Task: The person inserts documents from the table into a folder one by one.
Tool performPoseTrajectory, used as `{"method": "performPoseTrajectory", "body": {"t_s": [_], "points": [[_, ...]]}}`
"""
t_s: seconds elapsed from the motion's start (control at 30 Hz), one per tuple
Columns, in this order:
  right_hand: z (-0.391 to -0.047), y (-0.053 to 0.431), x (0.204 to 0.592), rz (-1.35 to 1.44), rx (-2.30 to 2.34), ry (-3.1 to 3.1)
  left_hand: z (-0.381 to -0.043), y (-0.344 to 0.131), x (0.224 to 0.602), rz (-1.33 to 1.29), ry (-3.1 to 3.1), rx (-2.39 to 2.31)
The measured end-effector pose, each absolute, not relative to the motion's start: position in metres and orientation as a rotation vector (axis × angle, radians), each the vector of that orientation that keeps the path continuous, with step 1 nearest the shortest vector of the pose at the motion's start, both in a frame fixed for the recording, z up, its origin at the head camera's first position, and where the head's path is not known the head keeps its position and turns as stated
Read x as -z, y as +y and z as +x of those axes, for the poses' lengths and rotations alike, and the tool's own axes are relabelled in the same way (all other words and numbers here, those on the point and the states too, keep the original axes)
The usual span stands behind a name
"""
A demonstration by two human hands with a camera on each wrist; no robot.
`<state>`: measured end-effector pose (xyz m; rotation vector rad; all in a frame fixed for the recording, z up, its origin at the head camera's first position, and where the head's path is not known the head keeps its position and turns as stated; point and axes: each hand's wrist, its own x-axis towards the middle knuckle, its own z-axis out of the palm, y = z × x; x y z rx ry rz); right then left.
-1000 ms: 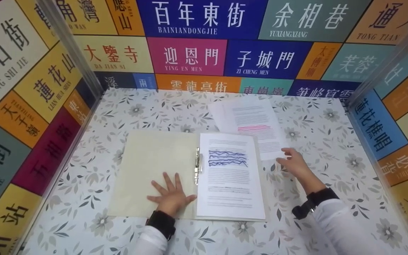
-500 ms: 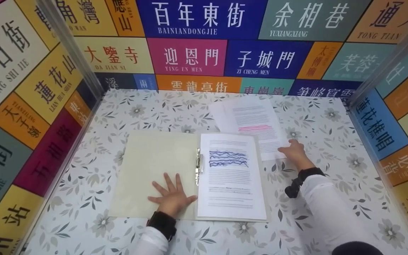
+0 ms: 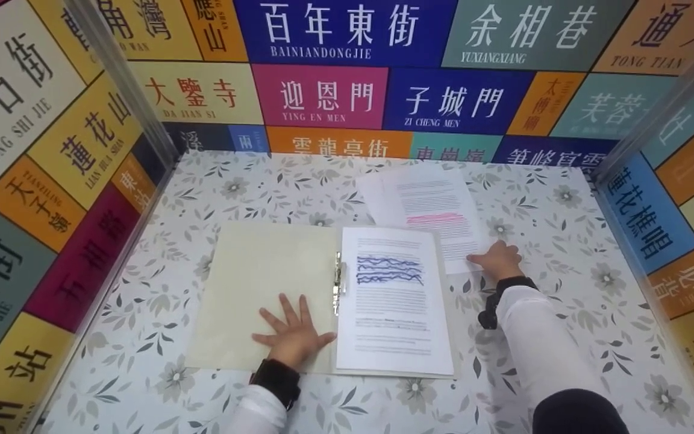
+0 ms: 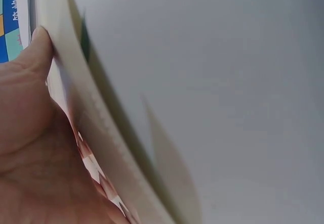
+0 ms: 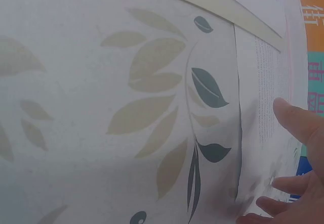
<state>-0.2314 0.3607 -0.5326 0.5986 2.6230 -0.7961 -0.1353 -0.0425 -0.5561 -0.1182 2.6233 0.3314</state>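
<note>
**Left hand flat on folder, right hand at sheets**

Flat on the flowered table [image 3: 564, 253], covers laid apart: the folder [image 3: 262, 265]. On its left cover, the left hand [image 3: 293, 343], fingers spread wide and straight, gripping nothing, thumb tip near the metal clip [image 3: 337, 283]. Right of the clip, a printed page [image 3: 392, 328] with blue wavy lines. Behind, partly under the folder's right cover, the loose sheets [image 3: 443, 238], the top one marked in pink. At their lower right corner, the right hand [image 3: 497, 260], thumb over the print, apart from loosely parted fingers; contact with the paper impossible to tell. Beyond, a lettered wall [image 3: 323, 111].
</note>
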Motion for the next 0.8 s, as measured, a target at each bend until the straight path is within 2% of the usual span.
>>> {"method": "performPoseTrajectory", "body": {"t_s": [0.3,0.8], "points": [[-0.226,0.352,0.547,0.64,0.716,2.722,-0.136,-0.043,0.556,-0.124,2.613,-0.317],[-0.232,0.351,0.548,0.679,0.613,2.714,-0.136,-0.043,0.558,-0.131,2.614,-0.323]]}}
